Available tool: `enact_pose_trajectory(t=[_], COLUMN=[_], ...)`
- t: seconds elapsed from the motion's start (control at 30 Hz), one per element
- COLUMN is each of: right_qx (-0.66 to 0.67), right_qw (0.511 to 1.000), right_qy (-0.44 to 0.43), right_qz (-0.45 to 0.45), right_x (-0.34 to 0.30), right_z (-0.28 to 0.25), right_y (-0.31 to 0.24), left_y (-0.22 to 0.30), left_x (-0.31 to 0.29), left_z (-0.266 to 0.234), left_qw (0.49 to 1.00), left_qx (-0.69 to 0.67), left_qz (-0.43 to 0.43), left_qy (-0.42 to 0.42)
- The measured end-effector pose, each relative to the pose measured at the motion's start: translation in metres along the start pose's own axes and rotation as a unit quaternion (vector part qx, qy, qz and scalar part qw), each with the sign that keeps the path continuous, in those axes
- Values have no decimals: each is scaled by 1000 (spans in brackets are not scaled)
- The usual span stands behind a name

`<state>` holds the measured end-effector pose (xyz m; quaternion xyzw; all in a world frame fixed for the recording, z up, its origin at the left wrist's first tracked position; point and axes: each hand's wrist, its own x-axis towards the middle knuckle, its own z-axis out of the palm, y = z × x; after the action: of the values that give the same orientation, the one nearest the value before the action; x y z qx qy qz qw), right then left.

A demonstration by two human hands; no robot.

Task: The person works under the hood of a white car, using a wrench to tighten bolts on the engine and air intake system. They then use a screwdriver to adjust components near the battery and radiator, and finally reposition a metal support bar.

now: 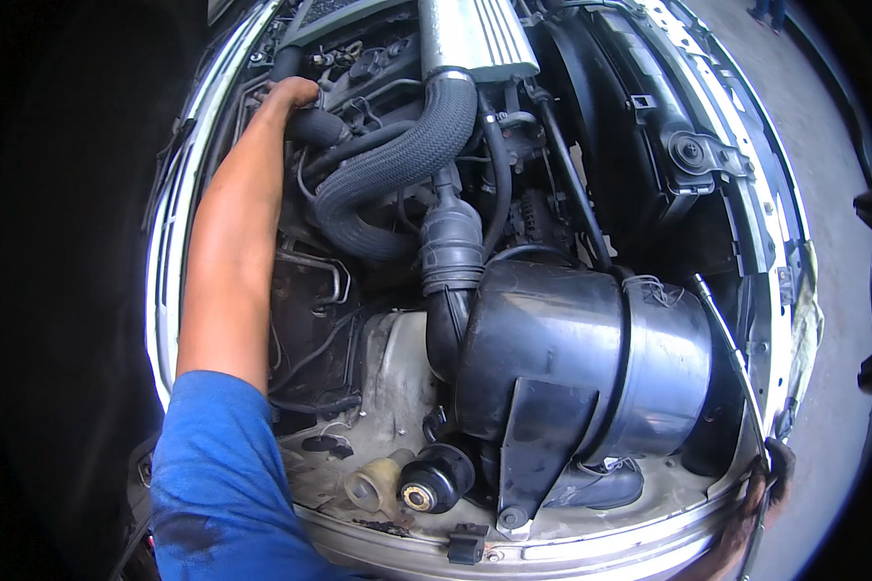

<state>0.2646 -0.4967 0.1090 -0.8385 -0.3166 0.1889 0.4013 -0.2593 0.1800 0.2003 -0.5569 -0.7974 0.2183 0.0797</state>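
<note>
The metal rod (734, 356) could knock the air-cleaner canister (552, 329) if the right hand (773, 474) grasping it slips; the left hand's (297, 94) hidden grip I cannot tell.

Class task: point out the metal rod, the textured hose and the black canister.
Metal rod (740, 374), head view: its shaft.
Textured hose (389, 168), head view: its middle stretch.
Black canister (552, 329), head view: its rounded side.

Left hand (296, 94): reaches beside black hose (318, 128)
Right hand (779, 473): grips long silver metal rod (735, 358)
Glossy black cylindrical canister (552, 334): sits near rod
</note>
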Motion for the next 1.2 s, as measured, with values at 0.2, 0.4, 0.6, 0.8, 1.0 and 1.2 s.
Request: enact_pose_trajectory(t=[0.2, 0.4, 0.6, 0.8, 1.0, 1.2], right_qx=[-6, -17, -17, -18, -19, -11], right_qw=[1000, 1000, 1000, 1000, 1000, 999], right_qy=[13, 13, 17, 17, 20, 26], right_qz=[-10, -11, -11, -12, -14, -26], right_x=[4, 6, 5, 4, 4, -1], right_z=[2, 5, 4, 6, 11, 13], right_y=[5, 5, 5, 3, -2, -10], left_y=[-6, 19, 15, -27, -34, -46], left_x=[1, -15, -4, 15, -21, -9], left_z=[-11, 19, 22, -32, -78, -94], left_qw=[993, 994, 969, 517, 483, 729], left_qx=[78, 14, -140, -847, -832, -597], left_qz=[62, -79, -82, 46, 270, 212], left_qy=[-69, 70, 186, 117, 34, 258])
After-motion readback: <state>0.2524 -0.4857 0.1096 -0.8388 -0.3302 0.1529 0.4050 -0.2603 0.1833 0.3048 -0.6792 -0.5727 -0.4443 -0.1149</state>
